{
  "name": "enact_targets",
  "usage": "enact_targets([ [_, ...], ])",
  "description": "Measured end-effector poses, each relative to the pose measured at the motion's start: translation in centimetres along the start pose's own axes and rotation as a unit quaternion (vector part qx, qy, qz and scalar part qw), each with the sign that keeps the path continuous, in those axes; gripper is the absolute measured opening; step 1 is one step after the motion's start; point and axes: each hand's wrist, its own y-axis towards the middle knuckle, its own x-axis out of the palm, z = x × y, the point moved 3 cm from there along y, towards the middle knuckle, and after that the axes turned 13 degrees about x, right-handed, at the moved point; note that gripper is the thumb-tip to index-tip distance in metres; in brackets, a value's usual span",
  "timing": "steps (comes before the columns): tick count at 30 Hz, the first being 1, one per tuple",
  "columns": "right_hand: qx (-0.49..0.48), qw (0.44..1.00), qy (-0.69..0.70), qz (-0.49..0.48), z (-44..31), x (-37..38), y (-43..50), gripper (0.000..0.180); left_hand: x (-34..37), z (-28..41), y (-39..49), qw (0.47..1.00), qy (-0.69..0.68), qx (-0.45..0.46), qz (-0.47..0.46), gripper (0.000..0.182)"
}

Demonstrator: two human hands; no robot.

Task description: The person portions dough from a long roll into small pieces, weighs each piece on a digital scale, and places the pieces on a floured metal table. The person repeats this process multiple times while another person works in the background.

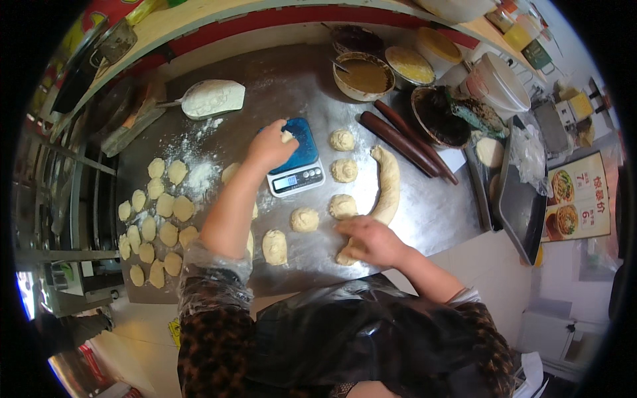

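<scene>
Above the blue platform of a digital kitchen scale (297, 185), my left hand (272, 145) has a small piece of dough (286, 136) between thumb and fingers. A thick, curved rope of dough (387, 186) runs down towards my right hand (376, 242), which hides its lower part. Dough (346, 256) shows below my right thumb; whether it joins the rope, or is gripped, is hidden. Right of the scale, dough lumps (343, 170) form a column. Two more, a round lump (304, 220) and a longer lump (274, 247), lie below the scale.
Several floured dough pieces (165, 205) cover the table's left side. A metal scoop of flour (213, 99) lies behind them. Two dark rolling pins (399, 144) rest at right, near bowls of brown paste (364, 77) and dark filling (438, 117). Black trays (522, 214) overlap the right edge.
</scene>
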Motion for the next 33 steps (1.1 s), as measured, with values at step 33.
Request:
enact_targets([
  [33,0.312,0.944,-0.083,0.072,12.9,-7.9,-1.2,0.042,9.9,10.5,-18.2,0.973,-0.004,0.11,-0.205,0.039],
])
